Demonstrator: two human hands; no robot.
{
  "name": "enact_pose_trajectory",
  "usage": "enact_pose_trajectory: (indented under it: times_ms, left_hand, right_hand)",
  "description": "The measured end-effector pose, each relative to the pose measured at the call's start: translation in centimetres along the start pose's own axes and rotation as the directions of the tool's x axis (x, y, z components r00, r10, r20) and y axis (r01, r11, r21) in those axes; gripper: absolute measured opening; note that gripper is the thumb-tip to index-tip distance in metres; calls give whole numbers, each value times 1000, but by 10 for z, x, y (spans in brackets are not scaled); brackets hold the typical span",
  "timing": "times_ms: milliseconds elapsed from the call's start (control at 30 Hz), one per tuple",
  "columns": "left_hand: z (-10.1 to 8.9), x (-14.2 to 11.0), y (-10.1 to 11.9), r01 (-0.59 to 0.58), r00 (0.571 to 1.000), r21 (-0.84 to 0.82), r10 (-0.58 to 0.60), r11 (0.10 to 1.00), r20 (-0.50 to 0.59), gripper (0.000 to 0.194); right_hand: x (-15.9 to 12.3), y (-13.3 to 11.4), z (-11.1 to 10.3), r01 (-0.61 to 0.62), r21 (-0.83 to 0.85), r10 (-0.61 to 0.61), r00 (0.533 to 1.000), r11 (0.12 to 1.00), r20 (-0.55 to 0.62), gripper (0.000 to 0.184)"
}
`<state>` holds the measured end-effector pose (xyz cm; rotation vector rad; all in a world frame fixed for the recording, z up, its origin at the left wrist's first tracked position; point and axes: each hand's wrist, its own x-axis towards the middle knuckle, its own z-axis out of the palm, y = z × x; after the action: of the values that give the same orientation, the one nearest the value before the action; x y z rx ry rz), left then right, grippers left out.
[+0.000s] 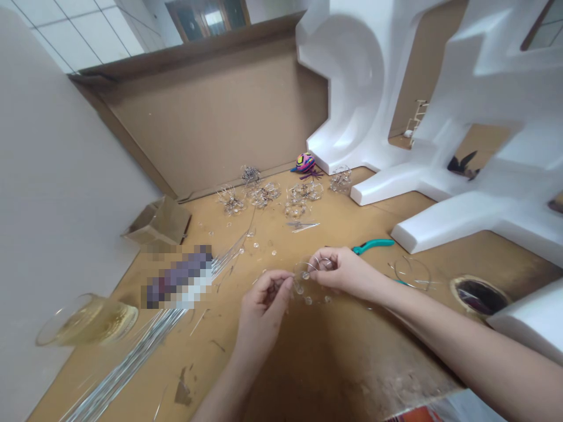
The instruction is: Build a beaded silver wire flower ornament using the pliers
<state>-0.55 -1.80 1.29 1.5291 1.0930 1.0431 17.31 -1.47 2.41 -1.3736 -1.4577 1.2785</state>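
Between my hands is a thin wire loop [303, 265] with clear beads on it. My left hand [266, 299] pinches the wire's near side between thumb and fingertips. On the other side, my right hand [335, 268] is closed round part of the same loop. A few clear beads [308, 300] show just below the fingers; whether they hang on the wire or lie on the table I cannot tell. Pliers with teal handles [373, 244] lie behind my right wrist, their jaws partly hidden by the hand.
Several beaded wire shapes [266, 193] stand at the back. A bundle of straight wires [136, 346] runs along the left, near a glass of yellowish liquid [94, 319] and a cardboard box [160, 223]. White moulded foam [440, 223] rises at the right, beside a round hole [479, 295].
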Motion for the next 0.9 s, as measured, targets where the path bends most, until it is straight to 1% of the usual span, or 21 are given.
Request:
enact_pose_trajectory:
  times_ms: [133,300,400,533,600,767,833,900]
  left_hand:
    - [1,0,-2,7,1000,10,-7,1000,-3,21]
    - [2,-1,0,-21,1000,30,21,999,4,18]
    - [3,-2,2,-58,998,81,59,995,-6,17]
    - [4,-2,3,-86,996,144,90,986,-15,16]
    - [4,-2,3,-89,995,161,93,983,-18,16]
    - [4,-3,4,-164,986,260,165,951,19,15]
    - [4,-3,3,-208,978,335,202,919,52,15]
    - [4,-4,3,-263,965,430,244,864,99,17]
  right_hand:
    - [0,2,0,85,-78,-88,996,993,-27,5]
    - [-3,-2,-1,36,-57,-36,999,998,7,9]
    - [-3,-1,-2,52,-71,-53,999,996,-11,9]
    - [-2,4,-2,59,25,-60,996,998,63,9]
    - [-1,5,-2,58,41,-61,995,997,83,7]
    - [-1,6,2,97,-84,-91,993,992,71,7]
    - [-1,5,4,103,-129,-94,993,986,73,8]
    - [-2,6,5,119,-186,-109,992,975,66,7]
